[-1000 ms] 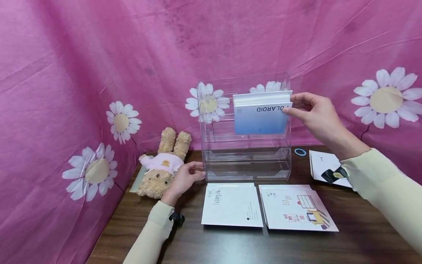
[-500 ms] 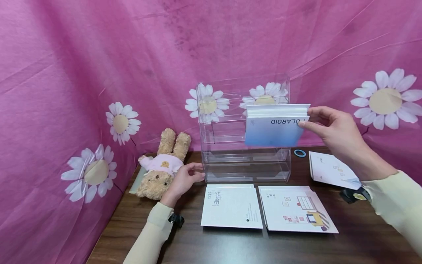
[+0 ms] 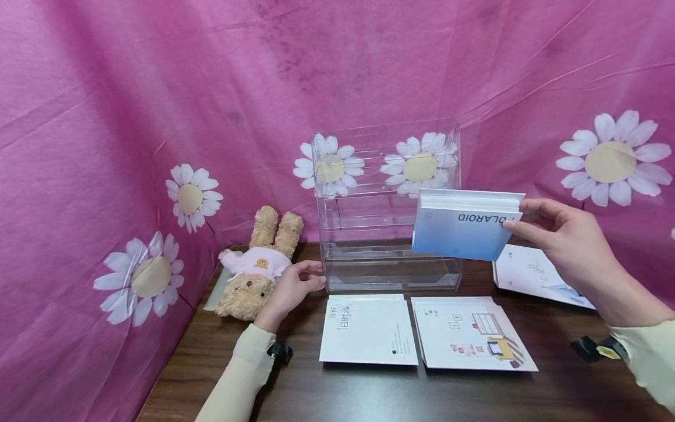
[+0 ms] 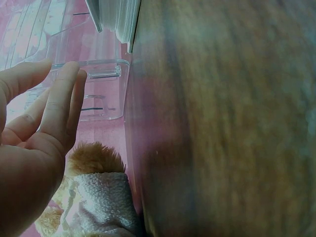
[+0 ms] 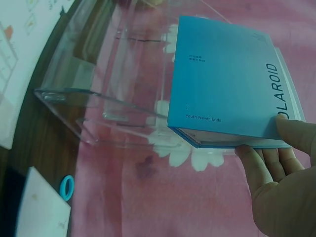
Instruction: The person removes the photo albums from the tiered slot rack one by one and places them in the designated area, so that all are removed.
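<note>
My right hand (image 3: 575, 249) pinches a blue-and-white photo album (image 3: 464, 228) by its right edge, thumb on the front cover and fingers behind. Its "POLAROID" lettering appears upside down in the head view; the right wrist view shows the blue cover (image 5: 222, 79). The album is in the air, in front of the right part of a clear plastic tiered rack (image 3: 390, 275). At the rack's lower left side, my left hand (image 3: 292, 290) touches the edge with its fingertips. Those fingers look fairly straight in the left wrist view, near the transparent side wall (image 4: 106, 94).
Two white albums (image 3: 369, 328) (image 3: 471, 334) lie side by side before the rack. Another white album (image 3: 538, 275) lies at the right, partly behind my right hand. A teddy bear (image 3: 258, 264) lies left of the rack. A blue ring (image 5: 66, 187) lies on the wooden table (image 3: 369, 392).
My right hand has carried the album down and to the right, away from the rack's upper tiers. My left hand has stayed at the rack's side.
</note>
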A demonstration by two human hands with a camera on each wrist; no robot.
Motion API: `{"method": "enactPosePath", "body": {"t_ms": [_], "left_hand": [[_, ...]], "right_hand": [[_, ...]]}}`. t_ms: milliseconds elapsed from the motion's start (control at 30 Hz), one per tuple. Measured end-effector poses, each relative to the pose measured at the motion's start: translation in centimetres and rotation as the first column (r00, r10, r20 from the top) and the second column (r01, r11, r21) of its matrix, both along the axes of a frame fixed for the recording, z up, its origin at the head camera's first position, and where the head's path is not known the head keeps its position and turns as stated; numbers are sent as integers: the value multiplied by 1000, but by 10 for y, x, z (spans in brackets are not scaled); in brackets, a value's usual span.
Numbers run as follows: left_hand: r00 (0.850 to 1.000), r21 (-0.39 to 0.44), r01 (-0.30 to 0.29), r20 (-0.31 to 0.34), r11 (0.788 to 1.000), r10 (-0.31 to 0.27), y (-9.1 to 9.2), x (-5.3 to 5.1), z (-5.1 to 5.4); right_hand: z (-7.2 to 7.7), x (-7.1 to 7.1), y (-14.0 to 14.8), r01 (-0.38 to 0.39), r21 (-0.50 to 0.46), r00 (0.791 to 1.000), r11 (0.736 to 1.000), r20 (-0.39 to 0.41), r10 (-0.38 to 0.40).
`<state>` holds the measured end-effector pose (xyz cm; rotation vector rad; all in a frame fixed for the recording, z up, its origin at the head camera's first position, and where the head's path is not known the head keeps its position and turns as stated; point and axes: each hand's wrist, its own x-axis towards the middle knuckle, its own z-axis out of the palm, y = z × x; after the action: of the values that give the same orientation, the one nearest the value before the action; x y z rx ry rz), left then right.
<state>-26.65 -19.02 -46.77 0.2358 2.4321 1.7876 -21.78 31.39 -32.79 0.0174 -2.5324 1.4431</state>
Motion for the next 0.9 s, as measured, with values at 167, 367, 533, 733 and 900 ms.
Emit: {"method": "enactPosePath", "body": {"t_ms": [167,367,533,733,900], "left_hand": [[1000,2,-2,-8,1000,2,1,0,2],[999,-46,-15,-30,999,13,1,-1,3],[1000,-51,-18,-23,999,17,1,-2,2],[999,-49,-18,-33,999,16,1,-3,1],[999,-54,-24,-45,998,21,1,-4,1]], "right_hand": [[-7,11,13,22,20,999,1000,-24,-21],[-17,27,31,62,41,996,997,-64,-60],[-24,39,47,62,-31,996,998,-62,-64],[-47,42,68,-151,-350,971,924,-226,73],[-66,47,83,-316,-470,917,824,-375,137]]}}
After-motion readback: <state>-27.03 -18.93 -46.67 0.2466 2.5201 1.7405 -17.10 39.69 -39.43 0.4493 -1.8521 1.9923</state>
